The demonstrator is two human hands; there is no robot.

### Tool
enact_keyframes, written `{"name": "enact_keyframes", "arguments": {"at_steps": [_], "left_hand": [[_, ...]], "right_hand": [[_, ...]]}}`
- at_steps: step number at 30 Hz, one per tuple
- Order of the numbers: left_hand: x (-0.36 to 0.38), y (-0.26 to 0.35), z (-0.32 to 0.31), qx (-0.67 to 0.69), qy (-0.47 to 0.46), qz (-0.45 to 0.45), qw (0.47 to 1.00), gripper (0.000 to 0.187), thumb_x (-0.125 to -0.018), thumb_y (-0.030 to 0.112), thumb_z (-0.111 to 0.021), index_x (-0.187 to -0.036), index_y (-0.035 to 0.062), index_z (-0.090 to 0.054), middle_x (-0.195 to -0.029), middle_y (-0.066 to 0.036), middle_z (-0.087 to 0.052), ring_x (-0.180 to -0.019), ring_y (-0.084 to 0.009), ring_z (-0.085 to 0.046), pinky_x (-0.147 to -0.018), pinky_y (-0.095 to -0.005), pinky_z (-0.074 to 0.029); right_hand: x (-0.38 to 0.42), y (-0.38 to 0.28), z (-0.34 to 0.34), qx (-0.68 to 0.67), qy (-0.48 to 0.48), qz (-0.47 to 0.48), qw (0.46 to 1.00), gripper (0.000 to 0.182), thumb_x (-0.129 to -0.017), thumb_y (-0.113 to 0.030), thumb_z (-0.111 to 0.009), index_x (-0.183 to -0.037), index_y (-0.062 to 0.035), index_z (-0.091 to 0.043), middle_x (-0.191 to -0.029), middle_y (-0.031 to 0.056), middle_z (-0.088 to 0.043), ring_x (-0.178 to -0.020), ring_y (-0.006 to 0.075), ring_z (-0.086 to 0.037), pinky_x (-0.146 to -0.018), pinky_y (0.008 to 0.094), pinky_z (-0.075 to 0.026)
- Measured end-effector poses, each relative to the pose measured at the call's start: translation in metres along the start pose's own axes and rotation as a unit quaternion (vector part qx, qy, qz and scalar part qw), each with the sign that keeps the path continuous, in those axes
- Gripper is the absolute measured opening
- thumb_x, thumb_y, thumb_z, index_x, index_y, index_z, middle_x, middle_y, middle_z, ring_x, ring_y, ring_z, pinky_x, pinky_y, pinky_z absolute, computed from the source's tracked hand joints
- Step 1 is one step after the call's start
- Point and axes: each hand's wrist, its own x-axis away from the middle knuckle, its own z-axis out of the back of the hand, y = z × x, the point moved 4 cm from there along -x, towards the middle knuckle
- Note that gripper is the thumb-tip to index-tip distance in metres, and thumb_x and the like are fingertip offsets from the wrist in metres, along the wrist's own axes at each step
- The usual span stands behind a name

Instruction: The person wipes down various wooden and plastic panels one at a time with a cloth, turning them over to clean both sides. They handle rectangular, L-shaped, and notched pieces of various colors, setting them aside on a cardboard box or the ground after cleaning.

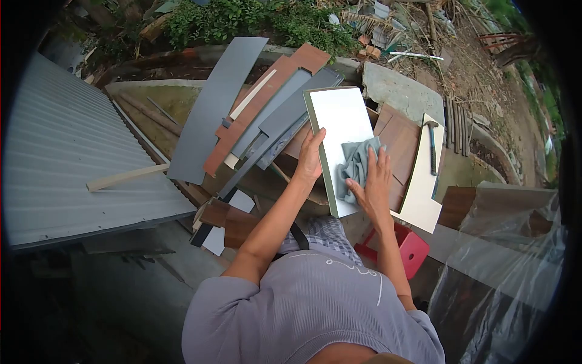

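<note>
A white panel [342,115] with a greenish-grey edge is held tilted in front of my body. My left hand [310,156] is wrapped round the panel's left edge, thumb towards the white face. Against the lower right part of that face lies a crumpled grey-green cloth [354,167]. My right hand [374,188] presses on the cloth from the right, its fingers stretched out and the thumb apart. Part of the cloth is hidden under this hand.
Grey boards [215,115] and brown boards [254,109] lie fanned out to the left. At the right a hammer [432,148] rests on a cream board [422,203]. A red stool [412,250] stands below, near plastic sheeting [509,242]. Corrugated roofing [79,151] fills the far left.
</note>
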Motion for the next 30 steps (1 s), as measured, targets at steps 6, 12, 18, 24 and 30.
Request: {"name": "enact_keyframes", "arguments": {"at_steps": [6,12,18,24,30], "left_hand": [[0.018,0.002,-0.015,-0.049,-0.002,0.038,0.998,0.032,-0.089,0.018,-0.051,-0.118,0.0036,-0.050,-0.109,-0.005,-0.056,-0.096,-0.0125,-0.053,-0.084,-0.0257,-0.043],[0.025,-0.001,-0.014,0.039,-0.011,0.053,0.998,0.032,-0.091,0.012,-0.046,-0.122,0.0055,-0.046,-0.106,-0.003,-0.057,-0.095,-0.0115,-0.055,-0.082,-0.0254,-0.045],[0.027,0.006,0.016,0.005,0.025,0.015,1.000,0.035,-0.089,0.016,-0.050,-0.122,0.0036,-0.044,-0.111,-0.007,-0.053,-0.100,-0.0147,-0.052,-0.084,-0.0285,-0.044],[0.011,0.026,0.085,-0.011,0.131,-0.060,0.990,0.043,-0.087,0.019,-0.052,-0.123,0.0000,-0.037,-0.115,-0.015,-0.048,-0.106,-0.0246,-0.051,-0.088,-0.0371,-0.044],[-0.035,0.039,0.146,0.088,0.281,-0.127,0.947,0.041,-0.089,0.020,-0.050,-0.124,0.0014,-0.038,-0.121,-0.013,-0.045,-0.110,-0.0264,-0.048,-0.091,-0.0398,-0.043]], "right_hand": [[0.003,-0.039,-0.044,0.094,-0.051,0.108,0.988,0.060,-0.078,-0.034,-0.061,-0.130,-0.0112,-0.041,-0.143,0.0170,-0.020,-0.132,0.0402,-0.014,-0.102,0.0580,-0.016],[-0.085,-0.026,-0.046,0.120,0.037,0.117,0.985,0.045,-0.086,-0.032,-0.049,-0.127,-0.0149,-0.045,-0.139,0.0099,-0.032,-0.129,0.0352,-0.024,-0.100,0.0578,-0.019],[-0.087,0.036,-0.068,-0.085,-0.003,-0.057,0.995,0.050,-0.088,-0.036,-0.045,-0.125,-0.0008,-0.043,-0.120,0.0263,-0.047,-0.112,0.0392,-0.045,-0.094,0.0419,-0.035],[0.009,0.083,-0.092,-0.197,-0.204,-0.158,0.946,0.050,-0.087,-0.040,-0.048,-0.111,0.0041,-0.049,-0.100,0.0257,-0.057,-0.095,0.0339,-0.056,-0.084,0.0367,-0.041],[0.090,0.154,-0.090,-0.235,-0.243,-0.274,0.901,0.045,-0.087,-0.035,-0.053,-0.111,0.0037,-0.050,-0.095,0.0081,-0.057,-0.085,0.0136,-0.050,-0.078,0.0277,-0.042]]}}
